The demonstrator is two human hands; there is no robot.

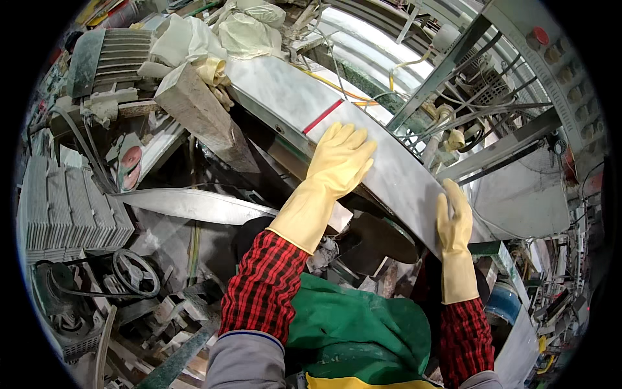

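Over on the far left there was a stack of thin grey ridged pieces [74, 201], with a spoked wheel [136, 272] and its belt lower down. Next came a long pale strip [194, 204] bowing in toward the middle, and above it a chunky, dusty beam [201, 117] sat at a slant. Then the main thing, the slab [395, 159]: smooth, white-grey, running diagonally from upper middle down to the right, with a red band [322, 117] straight across it. The left hand [340, 159], in a yellow rubber glove, lay on the slab just below that band, grip spread flat, nothing pinched. A green apron [363, 324] showed underneath. The right hand [455, 223], same kind of glove, was up at the slab's right end, grip loosely spread, fingers pointing away; couldn't tell how firmly it pressed. Past that, a blue bucket [504, 303] down low and a panel [573, 81] with knobs up top.
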